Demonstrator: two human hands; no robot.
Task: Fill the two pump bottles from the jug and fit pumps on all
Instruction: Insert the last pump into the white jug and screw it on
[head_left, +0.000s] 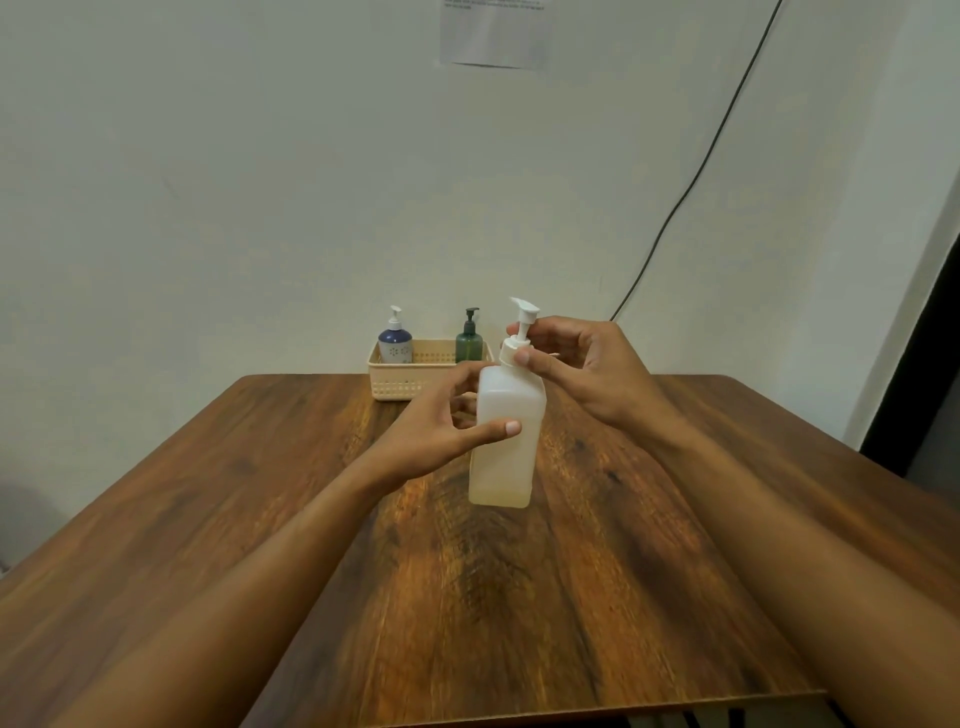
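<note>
Head view: a wooden bench fills the lower half of the scene, with a pale wall behind it. Just past the bench's centre, toward 12 o'clock, a tall translucent white jug leans slightly to the right, its lower part tinted pale yellow. I cannot tell whether its base touches the bench.

A white pump sits in the jug's neck, nozzle pointing to 10 o'clock.

The left hand reaches in from 9 o'clock and grips the jug's body, thumb laid across the front and fingers curled behind. The right hand comes from 3 o'clock and pinches the pump's collar between thumb and fingertips.

At 12 o'clock, on the bench's far edge against the wall, stands a cream basket. It holds 2 upright bottles, both fitted with pumps: a blue and white bottle at its 9 o'clock end and a green bottle at its 3 o'clock end.

A black cable runs down the wall at 1 o'clock, and a sheet of paper hangs at 12 o'clock.
</note>
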